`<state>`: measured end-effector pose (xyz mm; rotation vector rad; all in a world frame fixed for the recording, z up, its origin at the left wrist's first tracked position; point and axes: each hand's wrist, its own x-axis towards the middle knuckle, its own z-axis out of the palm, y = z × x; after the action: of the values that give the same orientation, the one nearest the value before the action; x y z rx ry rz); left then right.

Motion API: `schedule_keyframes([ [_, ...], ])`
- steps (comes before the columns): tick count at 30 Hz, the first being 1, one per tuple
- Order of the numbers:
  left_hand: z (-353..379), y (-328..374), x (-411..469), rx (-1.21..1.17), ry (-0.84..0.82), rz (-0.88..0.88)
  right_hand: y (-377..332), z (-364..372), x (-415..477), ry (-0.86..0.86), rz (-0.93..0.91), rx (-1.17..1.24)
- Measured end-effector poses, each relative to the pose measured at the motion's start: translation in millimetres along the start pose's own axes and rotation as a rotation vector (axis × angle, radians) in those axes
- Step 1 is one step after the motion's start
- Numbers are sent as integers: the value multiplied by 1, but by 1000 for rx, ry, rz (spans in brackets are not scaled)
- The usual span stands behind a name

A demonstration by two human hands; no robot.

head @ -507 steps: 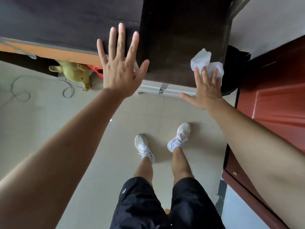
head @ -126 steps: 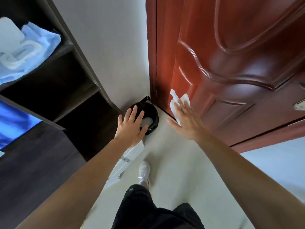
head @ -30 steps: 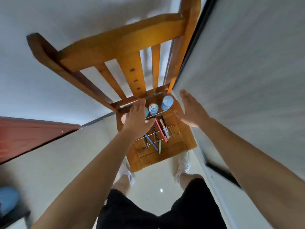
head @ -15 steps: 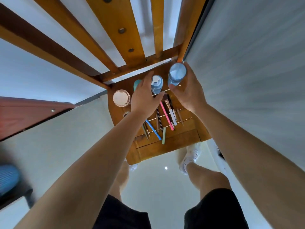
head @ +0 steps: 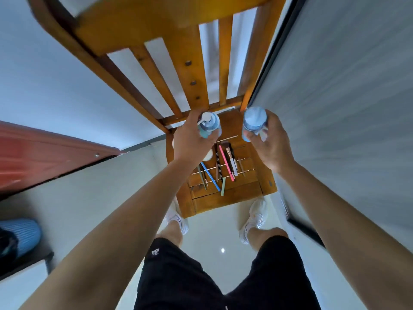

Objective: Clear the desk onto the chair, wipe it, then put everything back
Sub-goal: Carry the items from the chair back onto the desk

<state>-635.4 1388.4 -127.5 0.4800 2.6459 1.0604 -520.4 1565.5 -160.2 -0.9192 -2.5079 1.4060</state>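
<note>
I stand over a wooden chair (head: 225,198). My left hand (head: 192,139) grips a blue pump bottle with a white top (head: 210,125), lifted above the seat. My right hand (head: 266,144) grips a pale blue bottle with a rounded cap (head: 254,120), also held above the seat. On the slatted seat lie several pens and brushes, among them a pink pen (head: 226,163), a blue pen (head: 210,176) and a green stick (head: 223,189). A small round white lid (head: 209,155) shows just under my left hand.
The chair's slatted backrest (head: 190,70) rises right behind the bottles. A grey wall (head: 346,108) runs close on the right, a red-brown door (head: 44,153) on the left. A blue striped cloth (head: 20,233) lies at the lower left. My feet stand at the seat's front edge.
Both hands reached down to the chair seat, closed round the two bottles and lifted them off the seat. The tissue held earlier is gone from my right hand.
</note>
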Motion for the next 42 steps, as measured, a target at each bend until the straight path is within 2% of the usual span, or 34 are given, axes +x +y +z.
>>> schedule_keyframes([
  [2,-41,24,-15,-23,53,12,-39,-18,-11,15,-67,67],
  [5,-105,59,-49,-14,222,24,-105,-35,-23,-45,-183,129],
  [12,-266,104,-147,7,699,-36,-287,-36,-57,-328,-576,188],
  [16,-352,100,-225,64,945,-167,-383,-3,-116,-466,-789,228],
  [21,-435,59,-357,115,1153,-239,-463,61,-239,-626,-993,336],
  [27,-517,-9,-553,211,1321,-355,-531,170,-420,-859,-1054,432],
  [32,-552,-62,-689,254,1427,-536,-559,253,-563,-1082,-1097,419],
  [37,-570,-124,-780,227,1558,-688,-571,332,-672,-1280,-1117,357],
  [42,-596,-202,-840,199,1592,-814,-580,424,-753,-1408,-1151,293],
])
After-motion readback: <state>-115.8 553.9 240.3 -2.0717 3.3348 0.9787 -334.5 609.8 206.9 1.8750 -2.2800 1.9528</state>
